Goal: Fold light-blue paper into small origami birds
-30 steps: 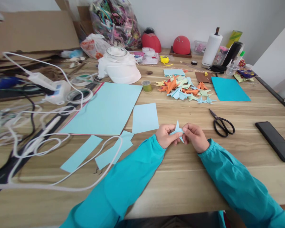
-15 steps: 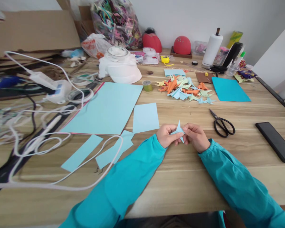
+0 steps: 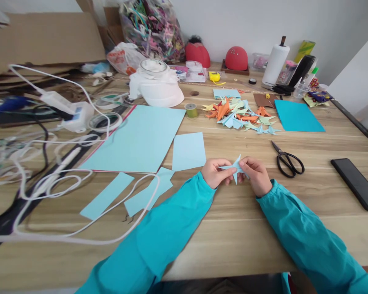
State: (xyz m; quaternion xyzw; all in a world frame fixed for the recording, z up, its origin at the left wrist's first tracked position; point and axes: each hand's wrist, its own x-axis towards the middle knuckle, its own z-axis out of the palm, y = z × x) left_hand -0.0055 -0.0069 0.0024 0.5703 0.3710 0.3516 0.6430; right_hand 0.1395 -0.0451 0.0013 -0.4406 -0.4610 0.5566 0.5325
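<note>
While both teal sleeves reach in over the wooden table (image 3: 233, 228), the left hand (image 3: 214, 174) and the right hand (image 3: 257, 176) meet around a small light blue paper figure (image 3: 234, 167). The left thumb and forefinger are closed on its left point, and the right fingertips are pinched on its right side, so neither hand is open. One tip of the figure points up toward one o'clock and another down toward six. It sits at the near middle of the table, between the two hands; whether it touches the wood cannot be told. At three o'clock from the hands, near them, lie black scissors (image 3: 286, 159), and farther out the same way a dark phone (image 3: 355, 183) lies flat. Just beside the left hand at eleven o'clock is a small blue sheet (image 3: 188, 151), with a large blue sheet (image 3: 141, 139) beyond it at ten. At twelve o'clock, well apart, is a pile of folded figures (image 3: 241, 116) in orange, blue and pale green, and a teal sheet (image 3: 297, 116) lies at one o'clock. At nine o'clock, paper strips (image 3: 106, 196) lie under a white cable (image 3: 79, 196).
</note>
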